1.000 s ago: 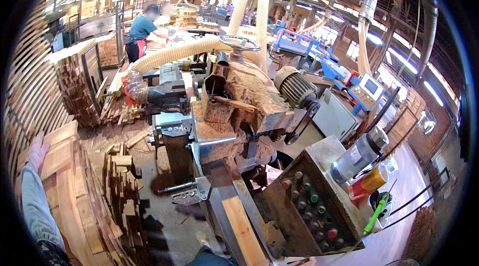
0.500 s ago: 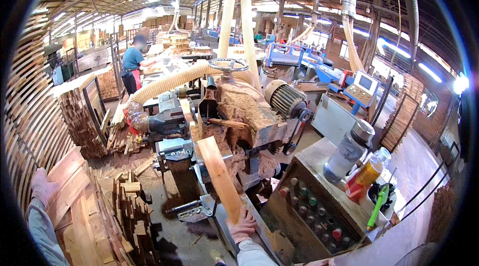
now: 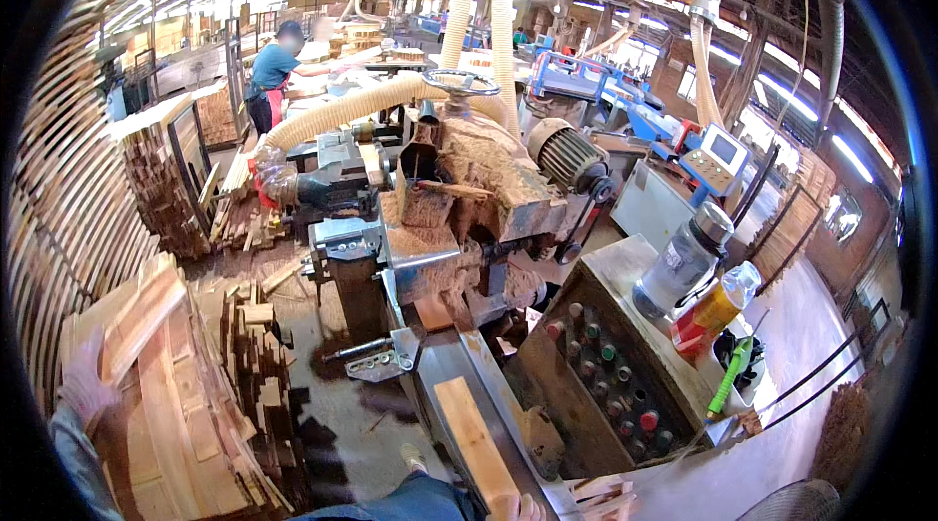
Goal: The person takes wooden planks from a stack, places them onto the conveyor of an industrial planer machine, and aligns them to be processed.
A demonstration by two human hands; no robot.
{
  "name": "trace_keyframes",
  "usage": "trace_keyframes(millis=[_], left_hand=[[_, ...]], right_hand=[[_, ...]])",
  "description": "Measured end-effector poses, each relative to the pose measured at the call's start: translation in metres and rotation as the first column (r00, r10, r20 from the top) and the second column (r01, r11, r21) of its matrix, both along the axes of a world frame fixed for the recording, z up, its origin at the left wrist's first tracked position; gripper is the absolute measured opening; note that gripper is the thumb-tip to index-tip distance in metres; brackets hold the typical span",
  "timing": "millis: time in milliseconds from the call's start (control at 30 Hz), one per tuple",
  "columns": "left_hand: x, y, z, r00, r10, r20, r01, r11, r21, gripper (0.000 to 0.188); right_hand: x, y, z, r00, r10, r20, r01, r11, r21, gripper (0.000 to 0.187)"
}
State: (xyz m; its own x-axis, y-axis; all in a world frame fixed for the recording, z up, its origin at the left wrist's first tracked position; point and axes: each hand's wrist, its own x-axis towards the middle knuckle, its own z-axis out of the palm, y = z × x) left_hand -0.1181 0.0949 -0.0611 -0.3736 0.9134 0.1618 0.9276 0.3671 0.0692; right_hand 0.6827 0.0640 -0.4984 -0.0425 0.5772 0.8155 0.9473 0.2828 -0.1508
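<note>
A narrow wooden board [image 3: 473, 441] lies along the metal feed bed [image 3: 438, 365] of a woodworking machine, pointing away from me. My right hand [image 3: 529, 509] is closed at its near end, mostly cut off by the lower edge. Farther up the bed, a short wood end [image 3: 432, 313] shows at the sawdust-covered machine body [image 3: 489, 174]. At the left, my gloved left hand [image 3: 86, 379] is smeared by motion beside a stack of boards [image 3: 171, 394]. One loose board [image 3: 145, 325] lies slanted on top, close to that hand. Its fingers cannot be made out.
Right of the bed stands a control box [image 3: 625, 365] with several buttons, carrying a clear bottle [image 3: 684, 262], a yellow-red bottle [image 3: 715, 311] and a green coiled cord [image 3: 731, 379]. Offcuts [image 3: 262, 365] are piled left. A co-worker [image 3: 270, 76] stands beyond the dust hose [image 3: 337, 115].
The right hand has drawn back toward me with the board, which has come down from a raised slant onto the bed. The loose board at the left has shifted on its stack.
</note>
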Motion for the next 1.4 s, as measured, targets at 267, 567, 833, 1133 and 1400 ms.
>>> trace_keyframes(millis=[267,567,833,1133,1400], left_hand=[[-0.03,0.001,-0.012,0.997,-0.03,-0.073,0.034,0.998,0.056,0.128],[0.198,0.174,0.079,0.799,-0.459,-0.388,0.18,0.798,-0.574,0.07],[0.404,0.244,0.001,0.241,-0.949,-0.203,0.458,0.295,-0.838,0.077],[0.39,0.195,0.018,0.478,-0.865,-0.154,0.822,0.502,-0.27,0.081],[0.228,0.096,0.022,0.948,0.297,0.114,-0.28,0.949,-0.144,0.108]], right_hand=[[-0.063,0.226,0.082,0.991,0.011,0.136,0.086,0.726,-0.682,0.047],[-0.166,0.345,0.173,0.787,0.469,-0.4,-0.617,0.579,-0.534,0.064],[-0.175,0.228,0.257,0.765,0.535,-0.357,-0.619,0.459,-0.637,0.099],[-0.008,0.004,0.13,0.997,-0.023,-0.077,-0.047,0.613,-0.789,0.092],[0.01,-0.013,0.081,0.875,-0.417,0.245,0.475,0.646,-0.598,0.085]])
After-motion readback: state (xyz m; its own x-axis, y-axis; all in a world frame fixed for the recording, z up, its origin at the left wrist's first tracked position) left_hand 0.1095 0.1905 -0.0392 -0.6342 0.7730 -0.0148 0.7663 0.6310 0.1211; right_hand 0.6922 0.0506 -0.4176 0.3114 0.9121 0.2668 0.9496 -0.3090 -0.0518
